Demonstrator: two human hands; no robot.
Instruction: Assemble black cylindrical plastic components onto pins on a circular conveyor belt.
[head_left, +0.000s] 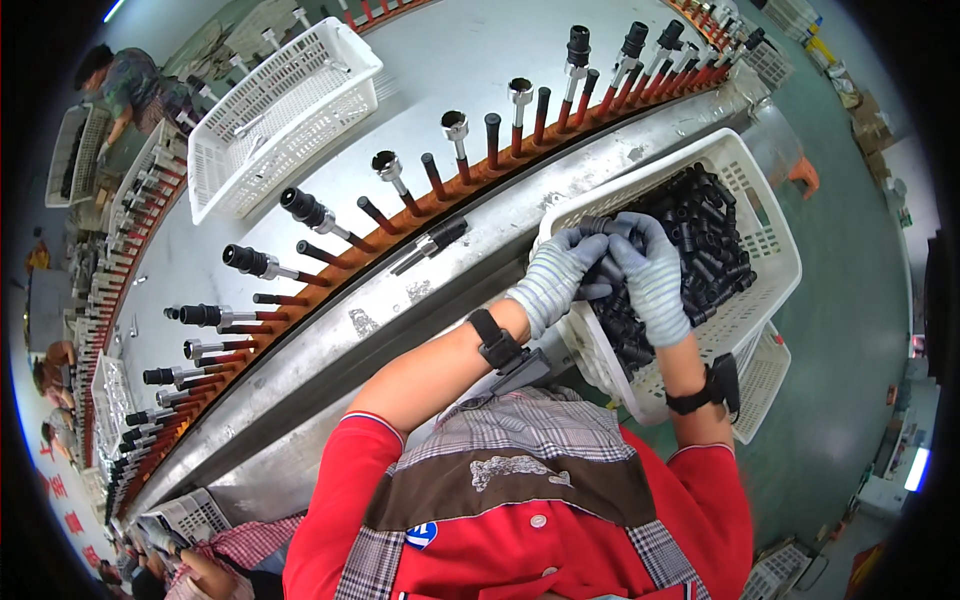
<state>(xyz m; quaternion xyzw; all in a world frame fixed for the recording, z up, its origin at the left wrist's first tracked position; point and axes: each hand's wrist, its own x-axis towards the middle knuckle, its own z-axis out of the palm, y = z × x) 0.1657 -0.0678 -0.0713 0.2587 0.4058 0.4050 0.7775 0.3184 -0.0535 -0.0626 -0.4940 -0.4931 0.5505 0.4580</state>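
Both hands wear pale striped gloves and meet over a white plastic basket heaped with short black ribbed tube fittings. One dark ribbed tube fitting lies between the fingertips. My left hand pinches it from the left. From the other side, my right hand has its fingers closed against the same fitting. Just under the fingers, more dark pieces show, and I cannot make out whether either hand touches them.
Beyond a metal ledge, a curved brown rail carries upright rods and metal cup holders, several topped with black fittings. A black-and-silver tool lies on the ledge. Another white basket stands farther back. A co-worker is at far left.
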